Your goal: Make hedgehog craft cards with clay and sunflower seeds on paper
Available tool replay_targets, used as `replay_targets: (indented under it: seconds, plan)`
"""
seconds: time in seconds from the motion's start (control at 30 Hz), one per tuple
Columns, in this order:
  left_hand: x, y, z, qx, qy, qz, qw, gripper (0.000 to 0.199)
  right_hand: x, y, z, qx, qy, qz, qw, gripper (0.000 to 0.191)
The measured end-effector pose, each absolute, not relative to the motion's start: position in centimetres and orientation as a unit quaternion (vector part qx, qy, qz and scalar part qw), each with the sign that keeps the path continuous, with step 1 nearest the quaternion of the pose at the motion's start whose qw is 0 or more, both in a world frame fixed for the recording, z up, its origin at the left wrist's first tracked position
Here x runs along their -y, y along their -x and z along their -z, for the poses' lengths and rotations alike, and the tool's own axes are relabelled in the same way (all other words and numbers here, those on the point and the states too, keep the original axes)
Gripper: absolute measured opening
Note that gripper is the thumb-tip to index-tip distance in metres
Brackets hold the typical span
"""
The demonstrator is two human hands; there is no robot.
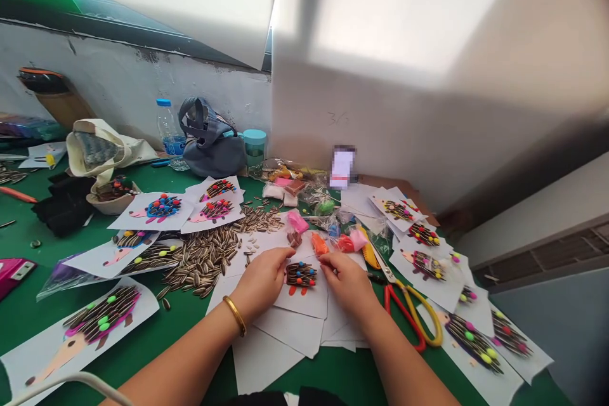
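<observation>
Left hand (261,280) is curving beside the seed hedgehog card (301,276), fingertips near its upper edge, grip unclear. Right hand (345,282) is pinching at that edge, whatever it holds too small to tell. The card is lying on a paper stack (280,342), lower center, on the green bench (143,355). Sunflower seeds (202,260) are heaping left; red-and-yellow scissors (409,314) are lying right.
</observation>
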State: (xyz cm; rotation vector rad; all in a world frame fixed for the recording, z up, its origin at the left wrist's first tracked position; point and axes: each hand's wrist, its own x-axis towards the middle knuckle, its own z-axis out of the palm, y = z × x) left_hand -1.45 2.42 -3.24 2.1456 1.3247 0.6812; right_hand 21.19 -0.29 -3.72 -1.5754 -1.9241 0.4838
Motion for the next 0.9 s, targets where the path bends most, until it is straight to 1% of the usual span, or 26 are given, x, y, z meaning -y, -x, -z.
replay_targets:
  seconds: [0.17,0.43,0.77,0.9]
  plan:
    - [-2.5,1.5,3.8,-0.483,-0.788,-0.265,0.276,0.043,-0.1,-20.5,3.9,0.733,0.591,-0.172,0.290,0.020]
    - [-2.4,1.5,3.7,-0.481,-0.774,-0.283,0.298,0.044,-0.5,-19.8,3.9,0.713,0.627,-0.167,0.267,0.021]
    - [-2.1,1.4,3.2,-0.490,-0.788,-0.248,0.279,0.044,-0.6,-19.9,3.9,0.719,0.621,-0.176,0.258,0.021]
    - [-2.1,1.3,3.0,-0.488,-0.794,-0.238,0.273,0.040,-0.6,-19.9,4.1,0.722,0.620,-0.174,0.255,0.022]
